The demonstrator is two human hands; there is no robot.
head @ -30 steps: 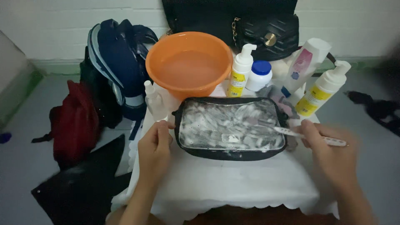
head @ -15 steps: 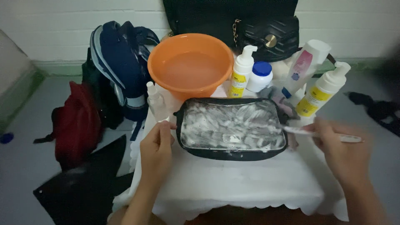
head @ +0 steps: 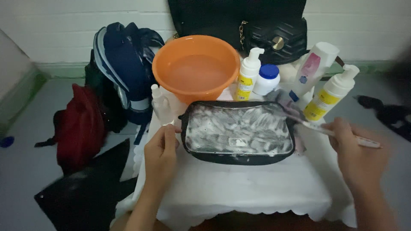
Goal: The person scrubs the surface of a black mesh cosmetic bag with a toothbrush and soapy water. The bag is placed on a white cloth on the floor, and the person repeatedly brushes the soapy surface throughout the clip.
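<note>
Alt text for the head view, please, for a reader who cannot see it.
A foam-covered black pouch lies on a white-clothed table; the left hand steadies its left edge while the right hand holds a toothbrush at its right end. Behind stand an orange basin and pump bottles.

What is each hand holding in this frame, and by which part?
The right hand holds a toothbrush by its handle, bristle end at the foamy pouch. The left hand steadies the pouch at its left edge.
</note>
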